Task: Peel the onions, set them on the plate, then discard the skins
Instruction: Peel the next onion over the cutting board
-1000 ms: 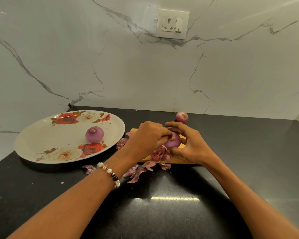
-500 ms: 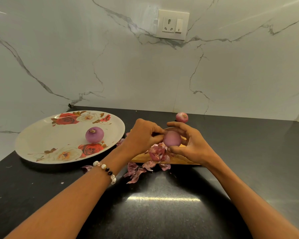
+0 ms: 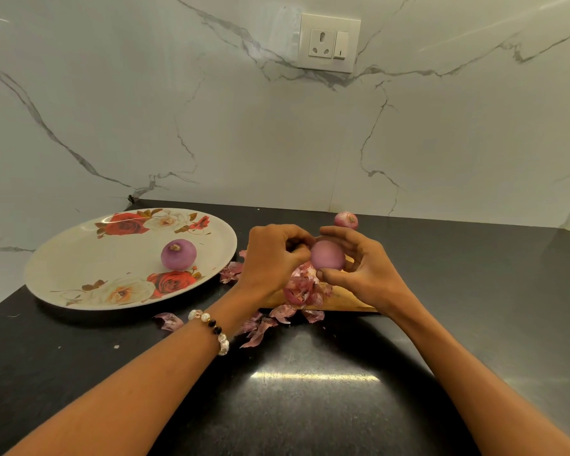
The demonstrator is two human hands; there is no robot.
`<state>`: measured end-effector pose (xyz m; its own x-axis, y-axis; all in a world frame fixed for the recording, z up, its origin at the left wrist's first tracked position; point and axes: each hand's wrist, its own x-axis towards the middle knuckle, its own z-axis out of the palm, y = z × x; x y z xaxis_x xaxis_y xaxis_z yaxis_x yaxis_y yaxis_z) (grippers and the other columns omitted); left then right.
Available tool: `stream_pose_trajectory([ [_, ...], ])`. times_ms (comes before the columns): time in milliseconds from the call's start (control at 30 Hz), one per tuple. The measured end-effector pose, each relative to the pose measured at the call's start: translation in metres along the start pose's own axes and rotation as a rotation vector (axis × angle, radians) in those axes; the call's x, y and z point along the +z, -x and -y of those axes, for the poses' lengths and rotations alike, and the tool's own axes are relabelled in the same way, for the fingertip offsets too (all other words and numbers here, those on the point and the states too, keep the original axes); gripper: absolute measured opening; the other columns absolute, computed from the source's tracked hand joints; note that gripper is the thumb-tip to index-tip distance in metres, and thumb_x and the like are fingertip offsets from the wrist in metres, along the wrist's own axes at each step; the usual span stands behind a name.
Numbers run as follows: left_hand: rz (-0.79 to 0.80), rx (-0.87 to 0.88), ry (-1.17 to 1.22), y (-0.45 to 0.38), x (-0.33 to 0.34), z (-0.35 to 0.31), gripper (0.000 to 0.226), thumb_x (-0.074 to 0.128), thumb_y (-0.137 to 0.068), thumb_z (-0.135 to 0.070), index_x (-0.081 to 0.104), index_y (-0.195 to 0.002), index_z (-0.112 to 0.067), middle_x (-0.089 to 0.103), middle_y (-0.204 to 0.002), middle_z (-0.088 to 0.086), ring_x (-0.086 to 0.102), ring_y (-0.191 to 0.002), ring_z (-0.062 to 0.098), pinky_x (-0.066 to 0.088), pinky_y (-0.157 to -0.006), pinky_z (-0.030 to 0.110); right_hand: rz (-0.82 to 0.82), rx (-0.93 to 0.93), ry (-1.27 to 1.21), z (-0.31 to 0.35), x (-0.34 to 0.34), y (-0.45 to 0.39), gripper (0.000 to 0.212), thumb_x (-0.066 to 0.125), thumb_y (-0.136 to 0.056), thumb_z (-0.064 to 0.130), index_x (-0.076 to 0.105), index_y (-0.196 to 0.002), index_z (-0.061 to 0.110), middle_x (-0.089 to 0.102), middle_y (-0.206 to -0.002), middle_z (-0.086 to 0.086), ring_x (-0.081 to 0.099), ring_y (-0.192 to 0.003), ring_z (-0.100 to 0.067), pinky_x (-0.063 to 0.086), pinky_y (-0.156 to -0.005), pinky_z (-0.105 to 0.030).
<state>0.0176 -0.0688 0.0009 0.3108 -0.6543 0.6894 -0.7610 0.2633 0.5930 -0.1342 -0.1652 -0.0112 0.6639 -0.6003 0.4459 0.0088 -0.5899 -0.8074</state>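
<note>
i see the peeled onion held up over the wooden board, cupped in my right hand, whose fingers curl over its top and thumb sits under it. my left hand is just left of it, fingertips bunched and pinching a bit of skin at the onion's left side. below them loose skins pile on the board and spill onto the dark worktop toward its near edge. another peeled onion sits on the floral plate at the worktop's left edge. an unpeeled onion rests near the back edge by the wall.
</note>
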Motion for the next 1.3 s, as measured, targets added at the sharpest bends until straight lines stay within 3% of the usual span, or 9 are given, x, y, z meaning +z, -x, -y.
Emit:
stream_pose_trajectory([
  [200, 0.1, -0.223, 0.196, 0.0, -0.005, 0.0, 0.02, 0.065, -0.084, -0.002, 0.075, -0.098, -0.014, 0.074, -0.092, 0.0, 0.069, -0.081, 0.006, 0.057, -0.076, 0.02, -0.021, 0.007, -0.017, 0.001, -0.003, 0.0, 0.065, 0.083, -0.071, -0.002, 0.057, -0.127, 0.019, 0.065, -0.121, 0.004, 0.062, -0.115, -0.011, 0.055, -0.094, -0.034],
  [333, 0.17, -0.229, 0.21, -0.002, -0.006, 0.002, 0.021, 0.073, -0.083, -0.017, 0.074, -0.104, -0.013, 0.074, -0.096, 0.0, 0.069, -0.086, 0.008, 0.058, -0.082, 0.028, -0.024, 0.008, -0.011, 0.001, -0.006, -0.001, 0.066, 0.084, -0.071, 0.0, 0.057, -0.127, 0.02, 0.065, -0.121, 0.004, 0.062, -0.115, -0.013, 0.056, -0.093, -0.036],
  [467, 0.186, -0.213, 0.178, -0.004, -0.01, 0.002, 0.021, 0.075, -0.081, -0.015, 0.075, -0.102, -0.01, 0.075, -0.093, 0.004, 0.071, -0.081, 0.009, 0.059, -0.078, 0.028, 0.008, -0.002, 0.018, 0.001, -0.005, 0.0, 0.065, 0.084, -0.072, 0.001, 0.056, -0.127, 0.021, 0.064, -0.123, 0.003, 0.061, -0.116, -0.012, 0.055, -0.094, -0.034],
  [600, 0.179, -0.144, 0.14, -0.004, -0.013, 0.003, 0.018, 0.074, -0.081, -0.012, 0.075, -0.099, -0.01, 0.075, -0.089, 0.006, 0.07, -0.074, 0.006, 0.057, -0.072, 0.019, 0.029, -0.004, 0.027, 0.002, -0.003, -0.001, 0.064, 0.083, -0.072, 0.001, 0.056, -0.125, 0.025, 0.064, -0.123, 0.003, 0.061, -0.116, -0.011, 0.055, -0.094, -0.034],
  [733, 0.142, 0.063, 0.02, -0.002, -0.009, 0.002, 0.018, 0.07, -0.083, -0.009, 0.075, -0.1, -0.007, 0.075, -0.091, 0.005, 0.065, -0.077, 0.001, 0.049, -0.071, 0.006, 0.025, -0.001, 0.015, 0.002, -0.003, 0.0, 0.064, 0.083, -0.072, -0.001, 0.056, -0.124, 0.026, 0.064, -0.123, 0.002, 0.062, -0.116, -0.011, 0.056, -0.092, -0.033],
  [1000, 0.033, 0.248, -0.157, 0.0, 0.001, 0.003, 0.016, 0.07, -0.081, -0.007, 0.075, -0.096, -0.006, 0.074, -0.082, 0.005, 0.058, -0.071, 0.001, 0.043, -0.07, 0.004, 0.002, 0.001, -0.04, 0.005, -0.001, 0.001, 0.061, 0.082, -0.072, -0.003, 0.059, -0.123, 0.022, 0.066, -0.12, 0.002, 0.064, -0.111, -0.009, 0.056, -0.089, -0.027],
  [1167, -0.039, 0.167, -0.12, 0.001, 0.004, 0.0, 0.015, 0.07, -0.08, -0.003, 0.076, -0.093, -0.007, 0.074, -0.084, 0.004, 0.057, -0.07, -0.002, 0.043, -0.07, 0.0, -0.007, 0.009, -0.073, 0.006, 0.0, 0.001, 0.062, 0.083, -0.071, -0.002, 0.06, -0.126, 0.015, 0.067, -0.121, -0.001, 0.065, -0.111, -0.012, 0.057, -0.09, -0.03],
  [1300, -0.05, -0.089, 0.068, 0.001, 0.001, -0.007, 0.017, 0.069, -0.081, -0.003, 0.075, -0.091, -0.015, 0.073, -0.083, -0.001, 0.065, -0.067, 0.001, 0.052, -0.069, 0.01, -0.019, 0.012, -0.118, 0.007, 0.002, 0.001, 0.062, 0.083, -0.071, -0.002, 0.06, -0.127, 0.012, 0.067, -0.12, -0.001, 0.066, -0.11, -0.012, 0.055, -0.093, -0.03],
])
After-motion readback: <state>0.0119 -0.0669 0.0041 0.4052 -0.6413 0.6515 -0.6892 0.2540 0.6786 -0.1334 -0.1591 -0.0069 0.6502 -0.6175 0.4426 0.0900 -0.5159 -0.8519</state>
